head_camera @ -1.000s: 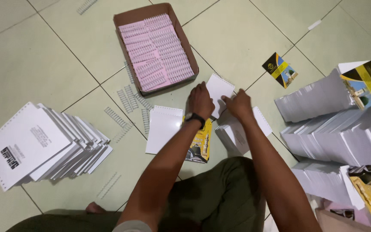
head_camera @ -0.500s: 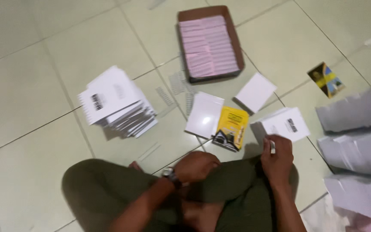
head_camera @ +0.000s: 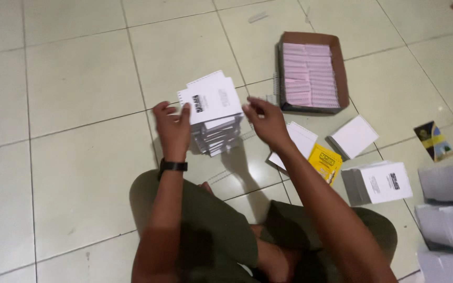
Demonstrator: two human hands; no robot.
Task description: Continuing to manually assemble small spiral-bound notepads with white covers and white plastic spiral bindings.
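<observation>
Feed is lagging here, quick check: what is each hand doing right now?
Left hand: fingers open, touching the left edge of the stack of white spiral-bound booklets.
Right hand: open, at the stack's right side; contact cannot be told.

Between the left hand (head_camera: 171, 126) and the right hand (head_camera: 268, 121): stack of spiral-bound booklets (head_camera: 213, 112), white covers with small black printed marks, white wire binding along the edge. On the left wrist: wristband (head_camera: 173, 166), black. Beyond the right hand: cardboard box (head_camera: 342, 68), brown, filled with pale pink strips in rows (head_camera: 310, 73). Just right of the right forearm: booklet (head_camera: 325, 162), yellow with dark print; white sheets (head_camera: 297, 140) beside it. Further right: second stack (head_camera: 378, 182), white with black marks; a small card (head_camera: 433, 140), black with yellow and blue. Floor tiles (head_camera: 79, 78): pale greenish-cream, dark grout lines. Trousers (head_camera: 211, 230) below the hands: olive green.
</observation>
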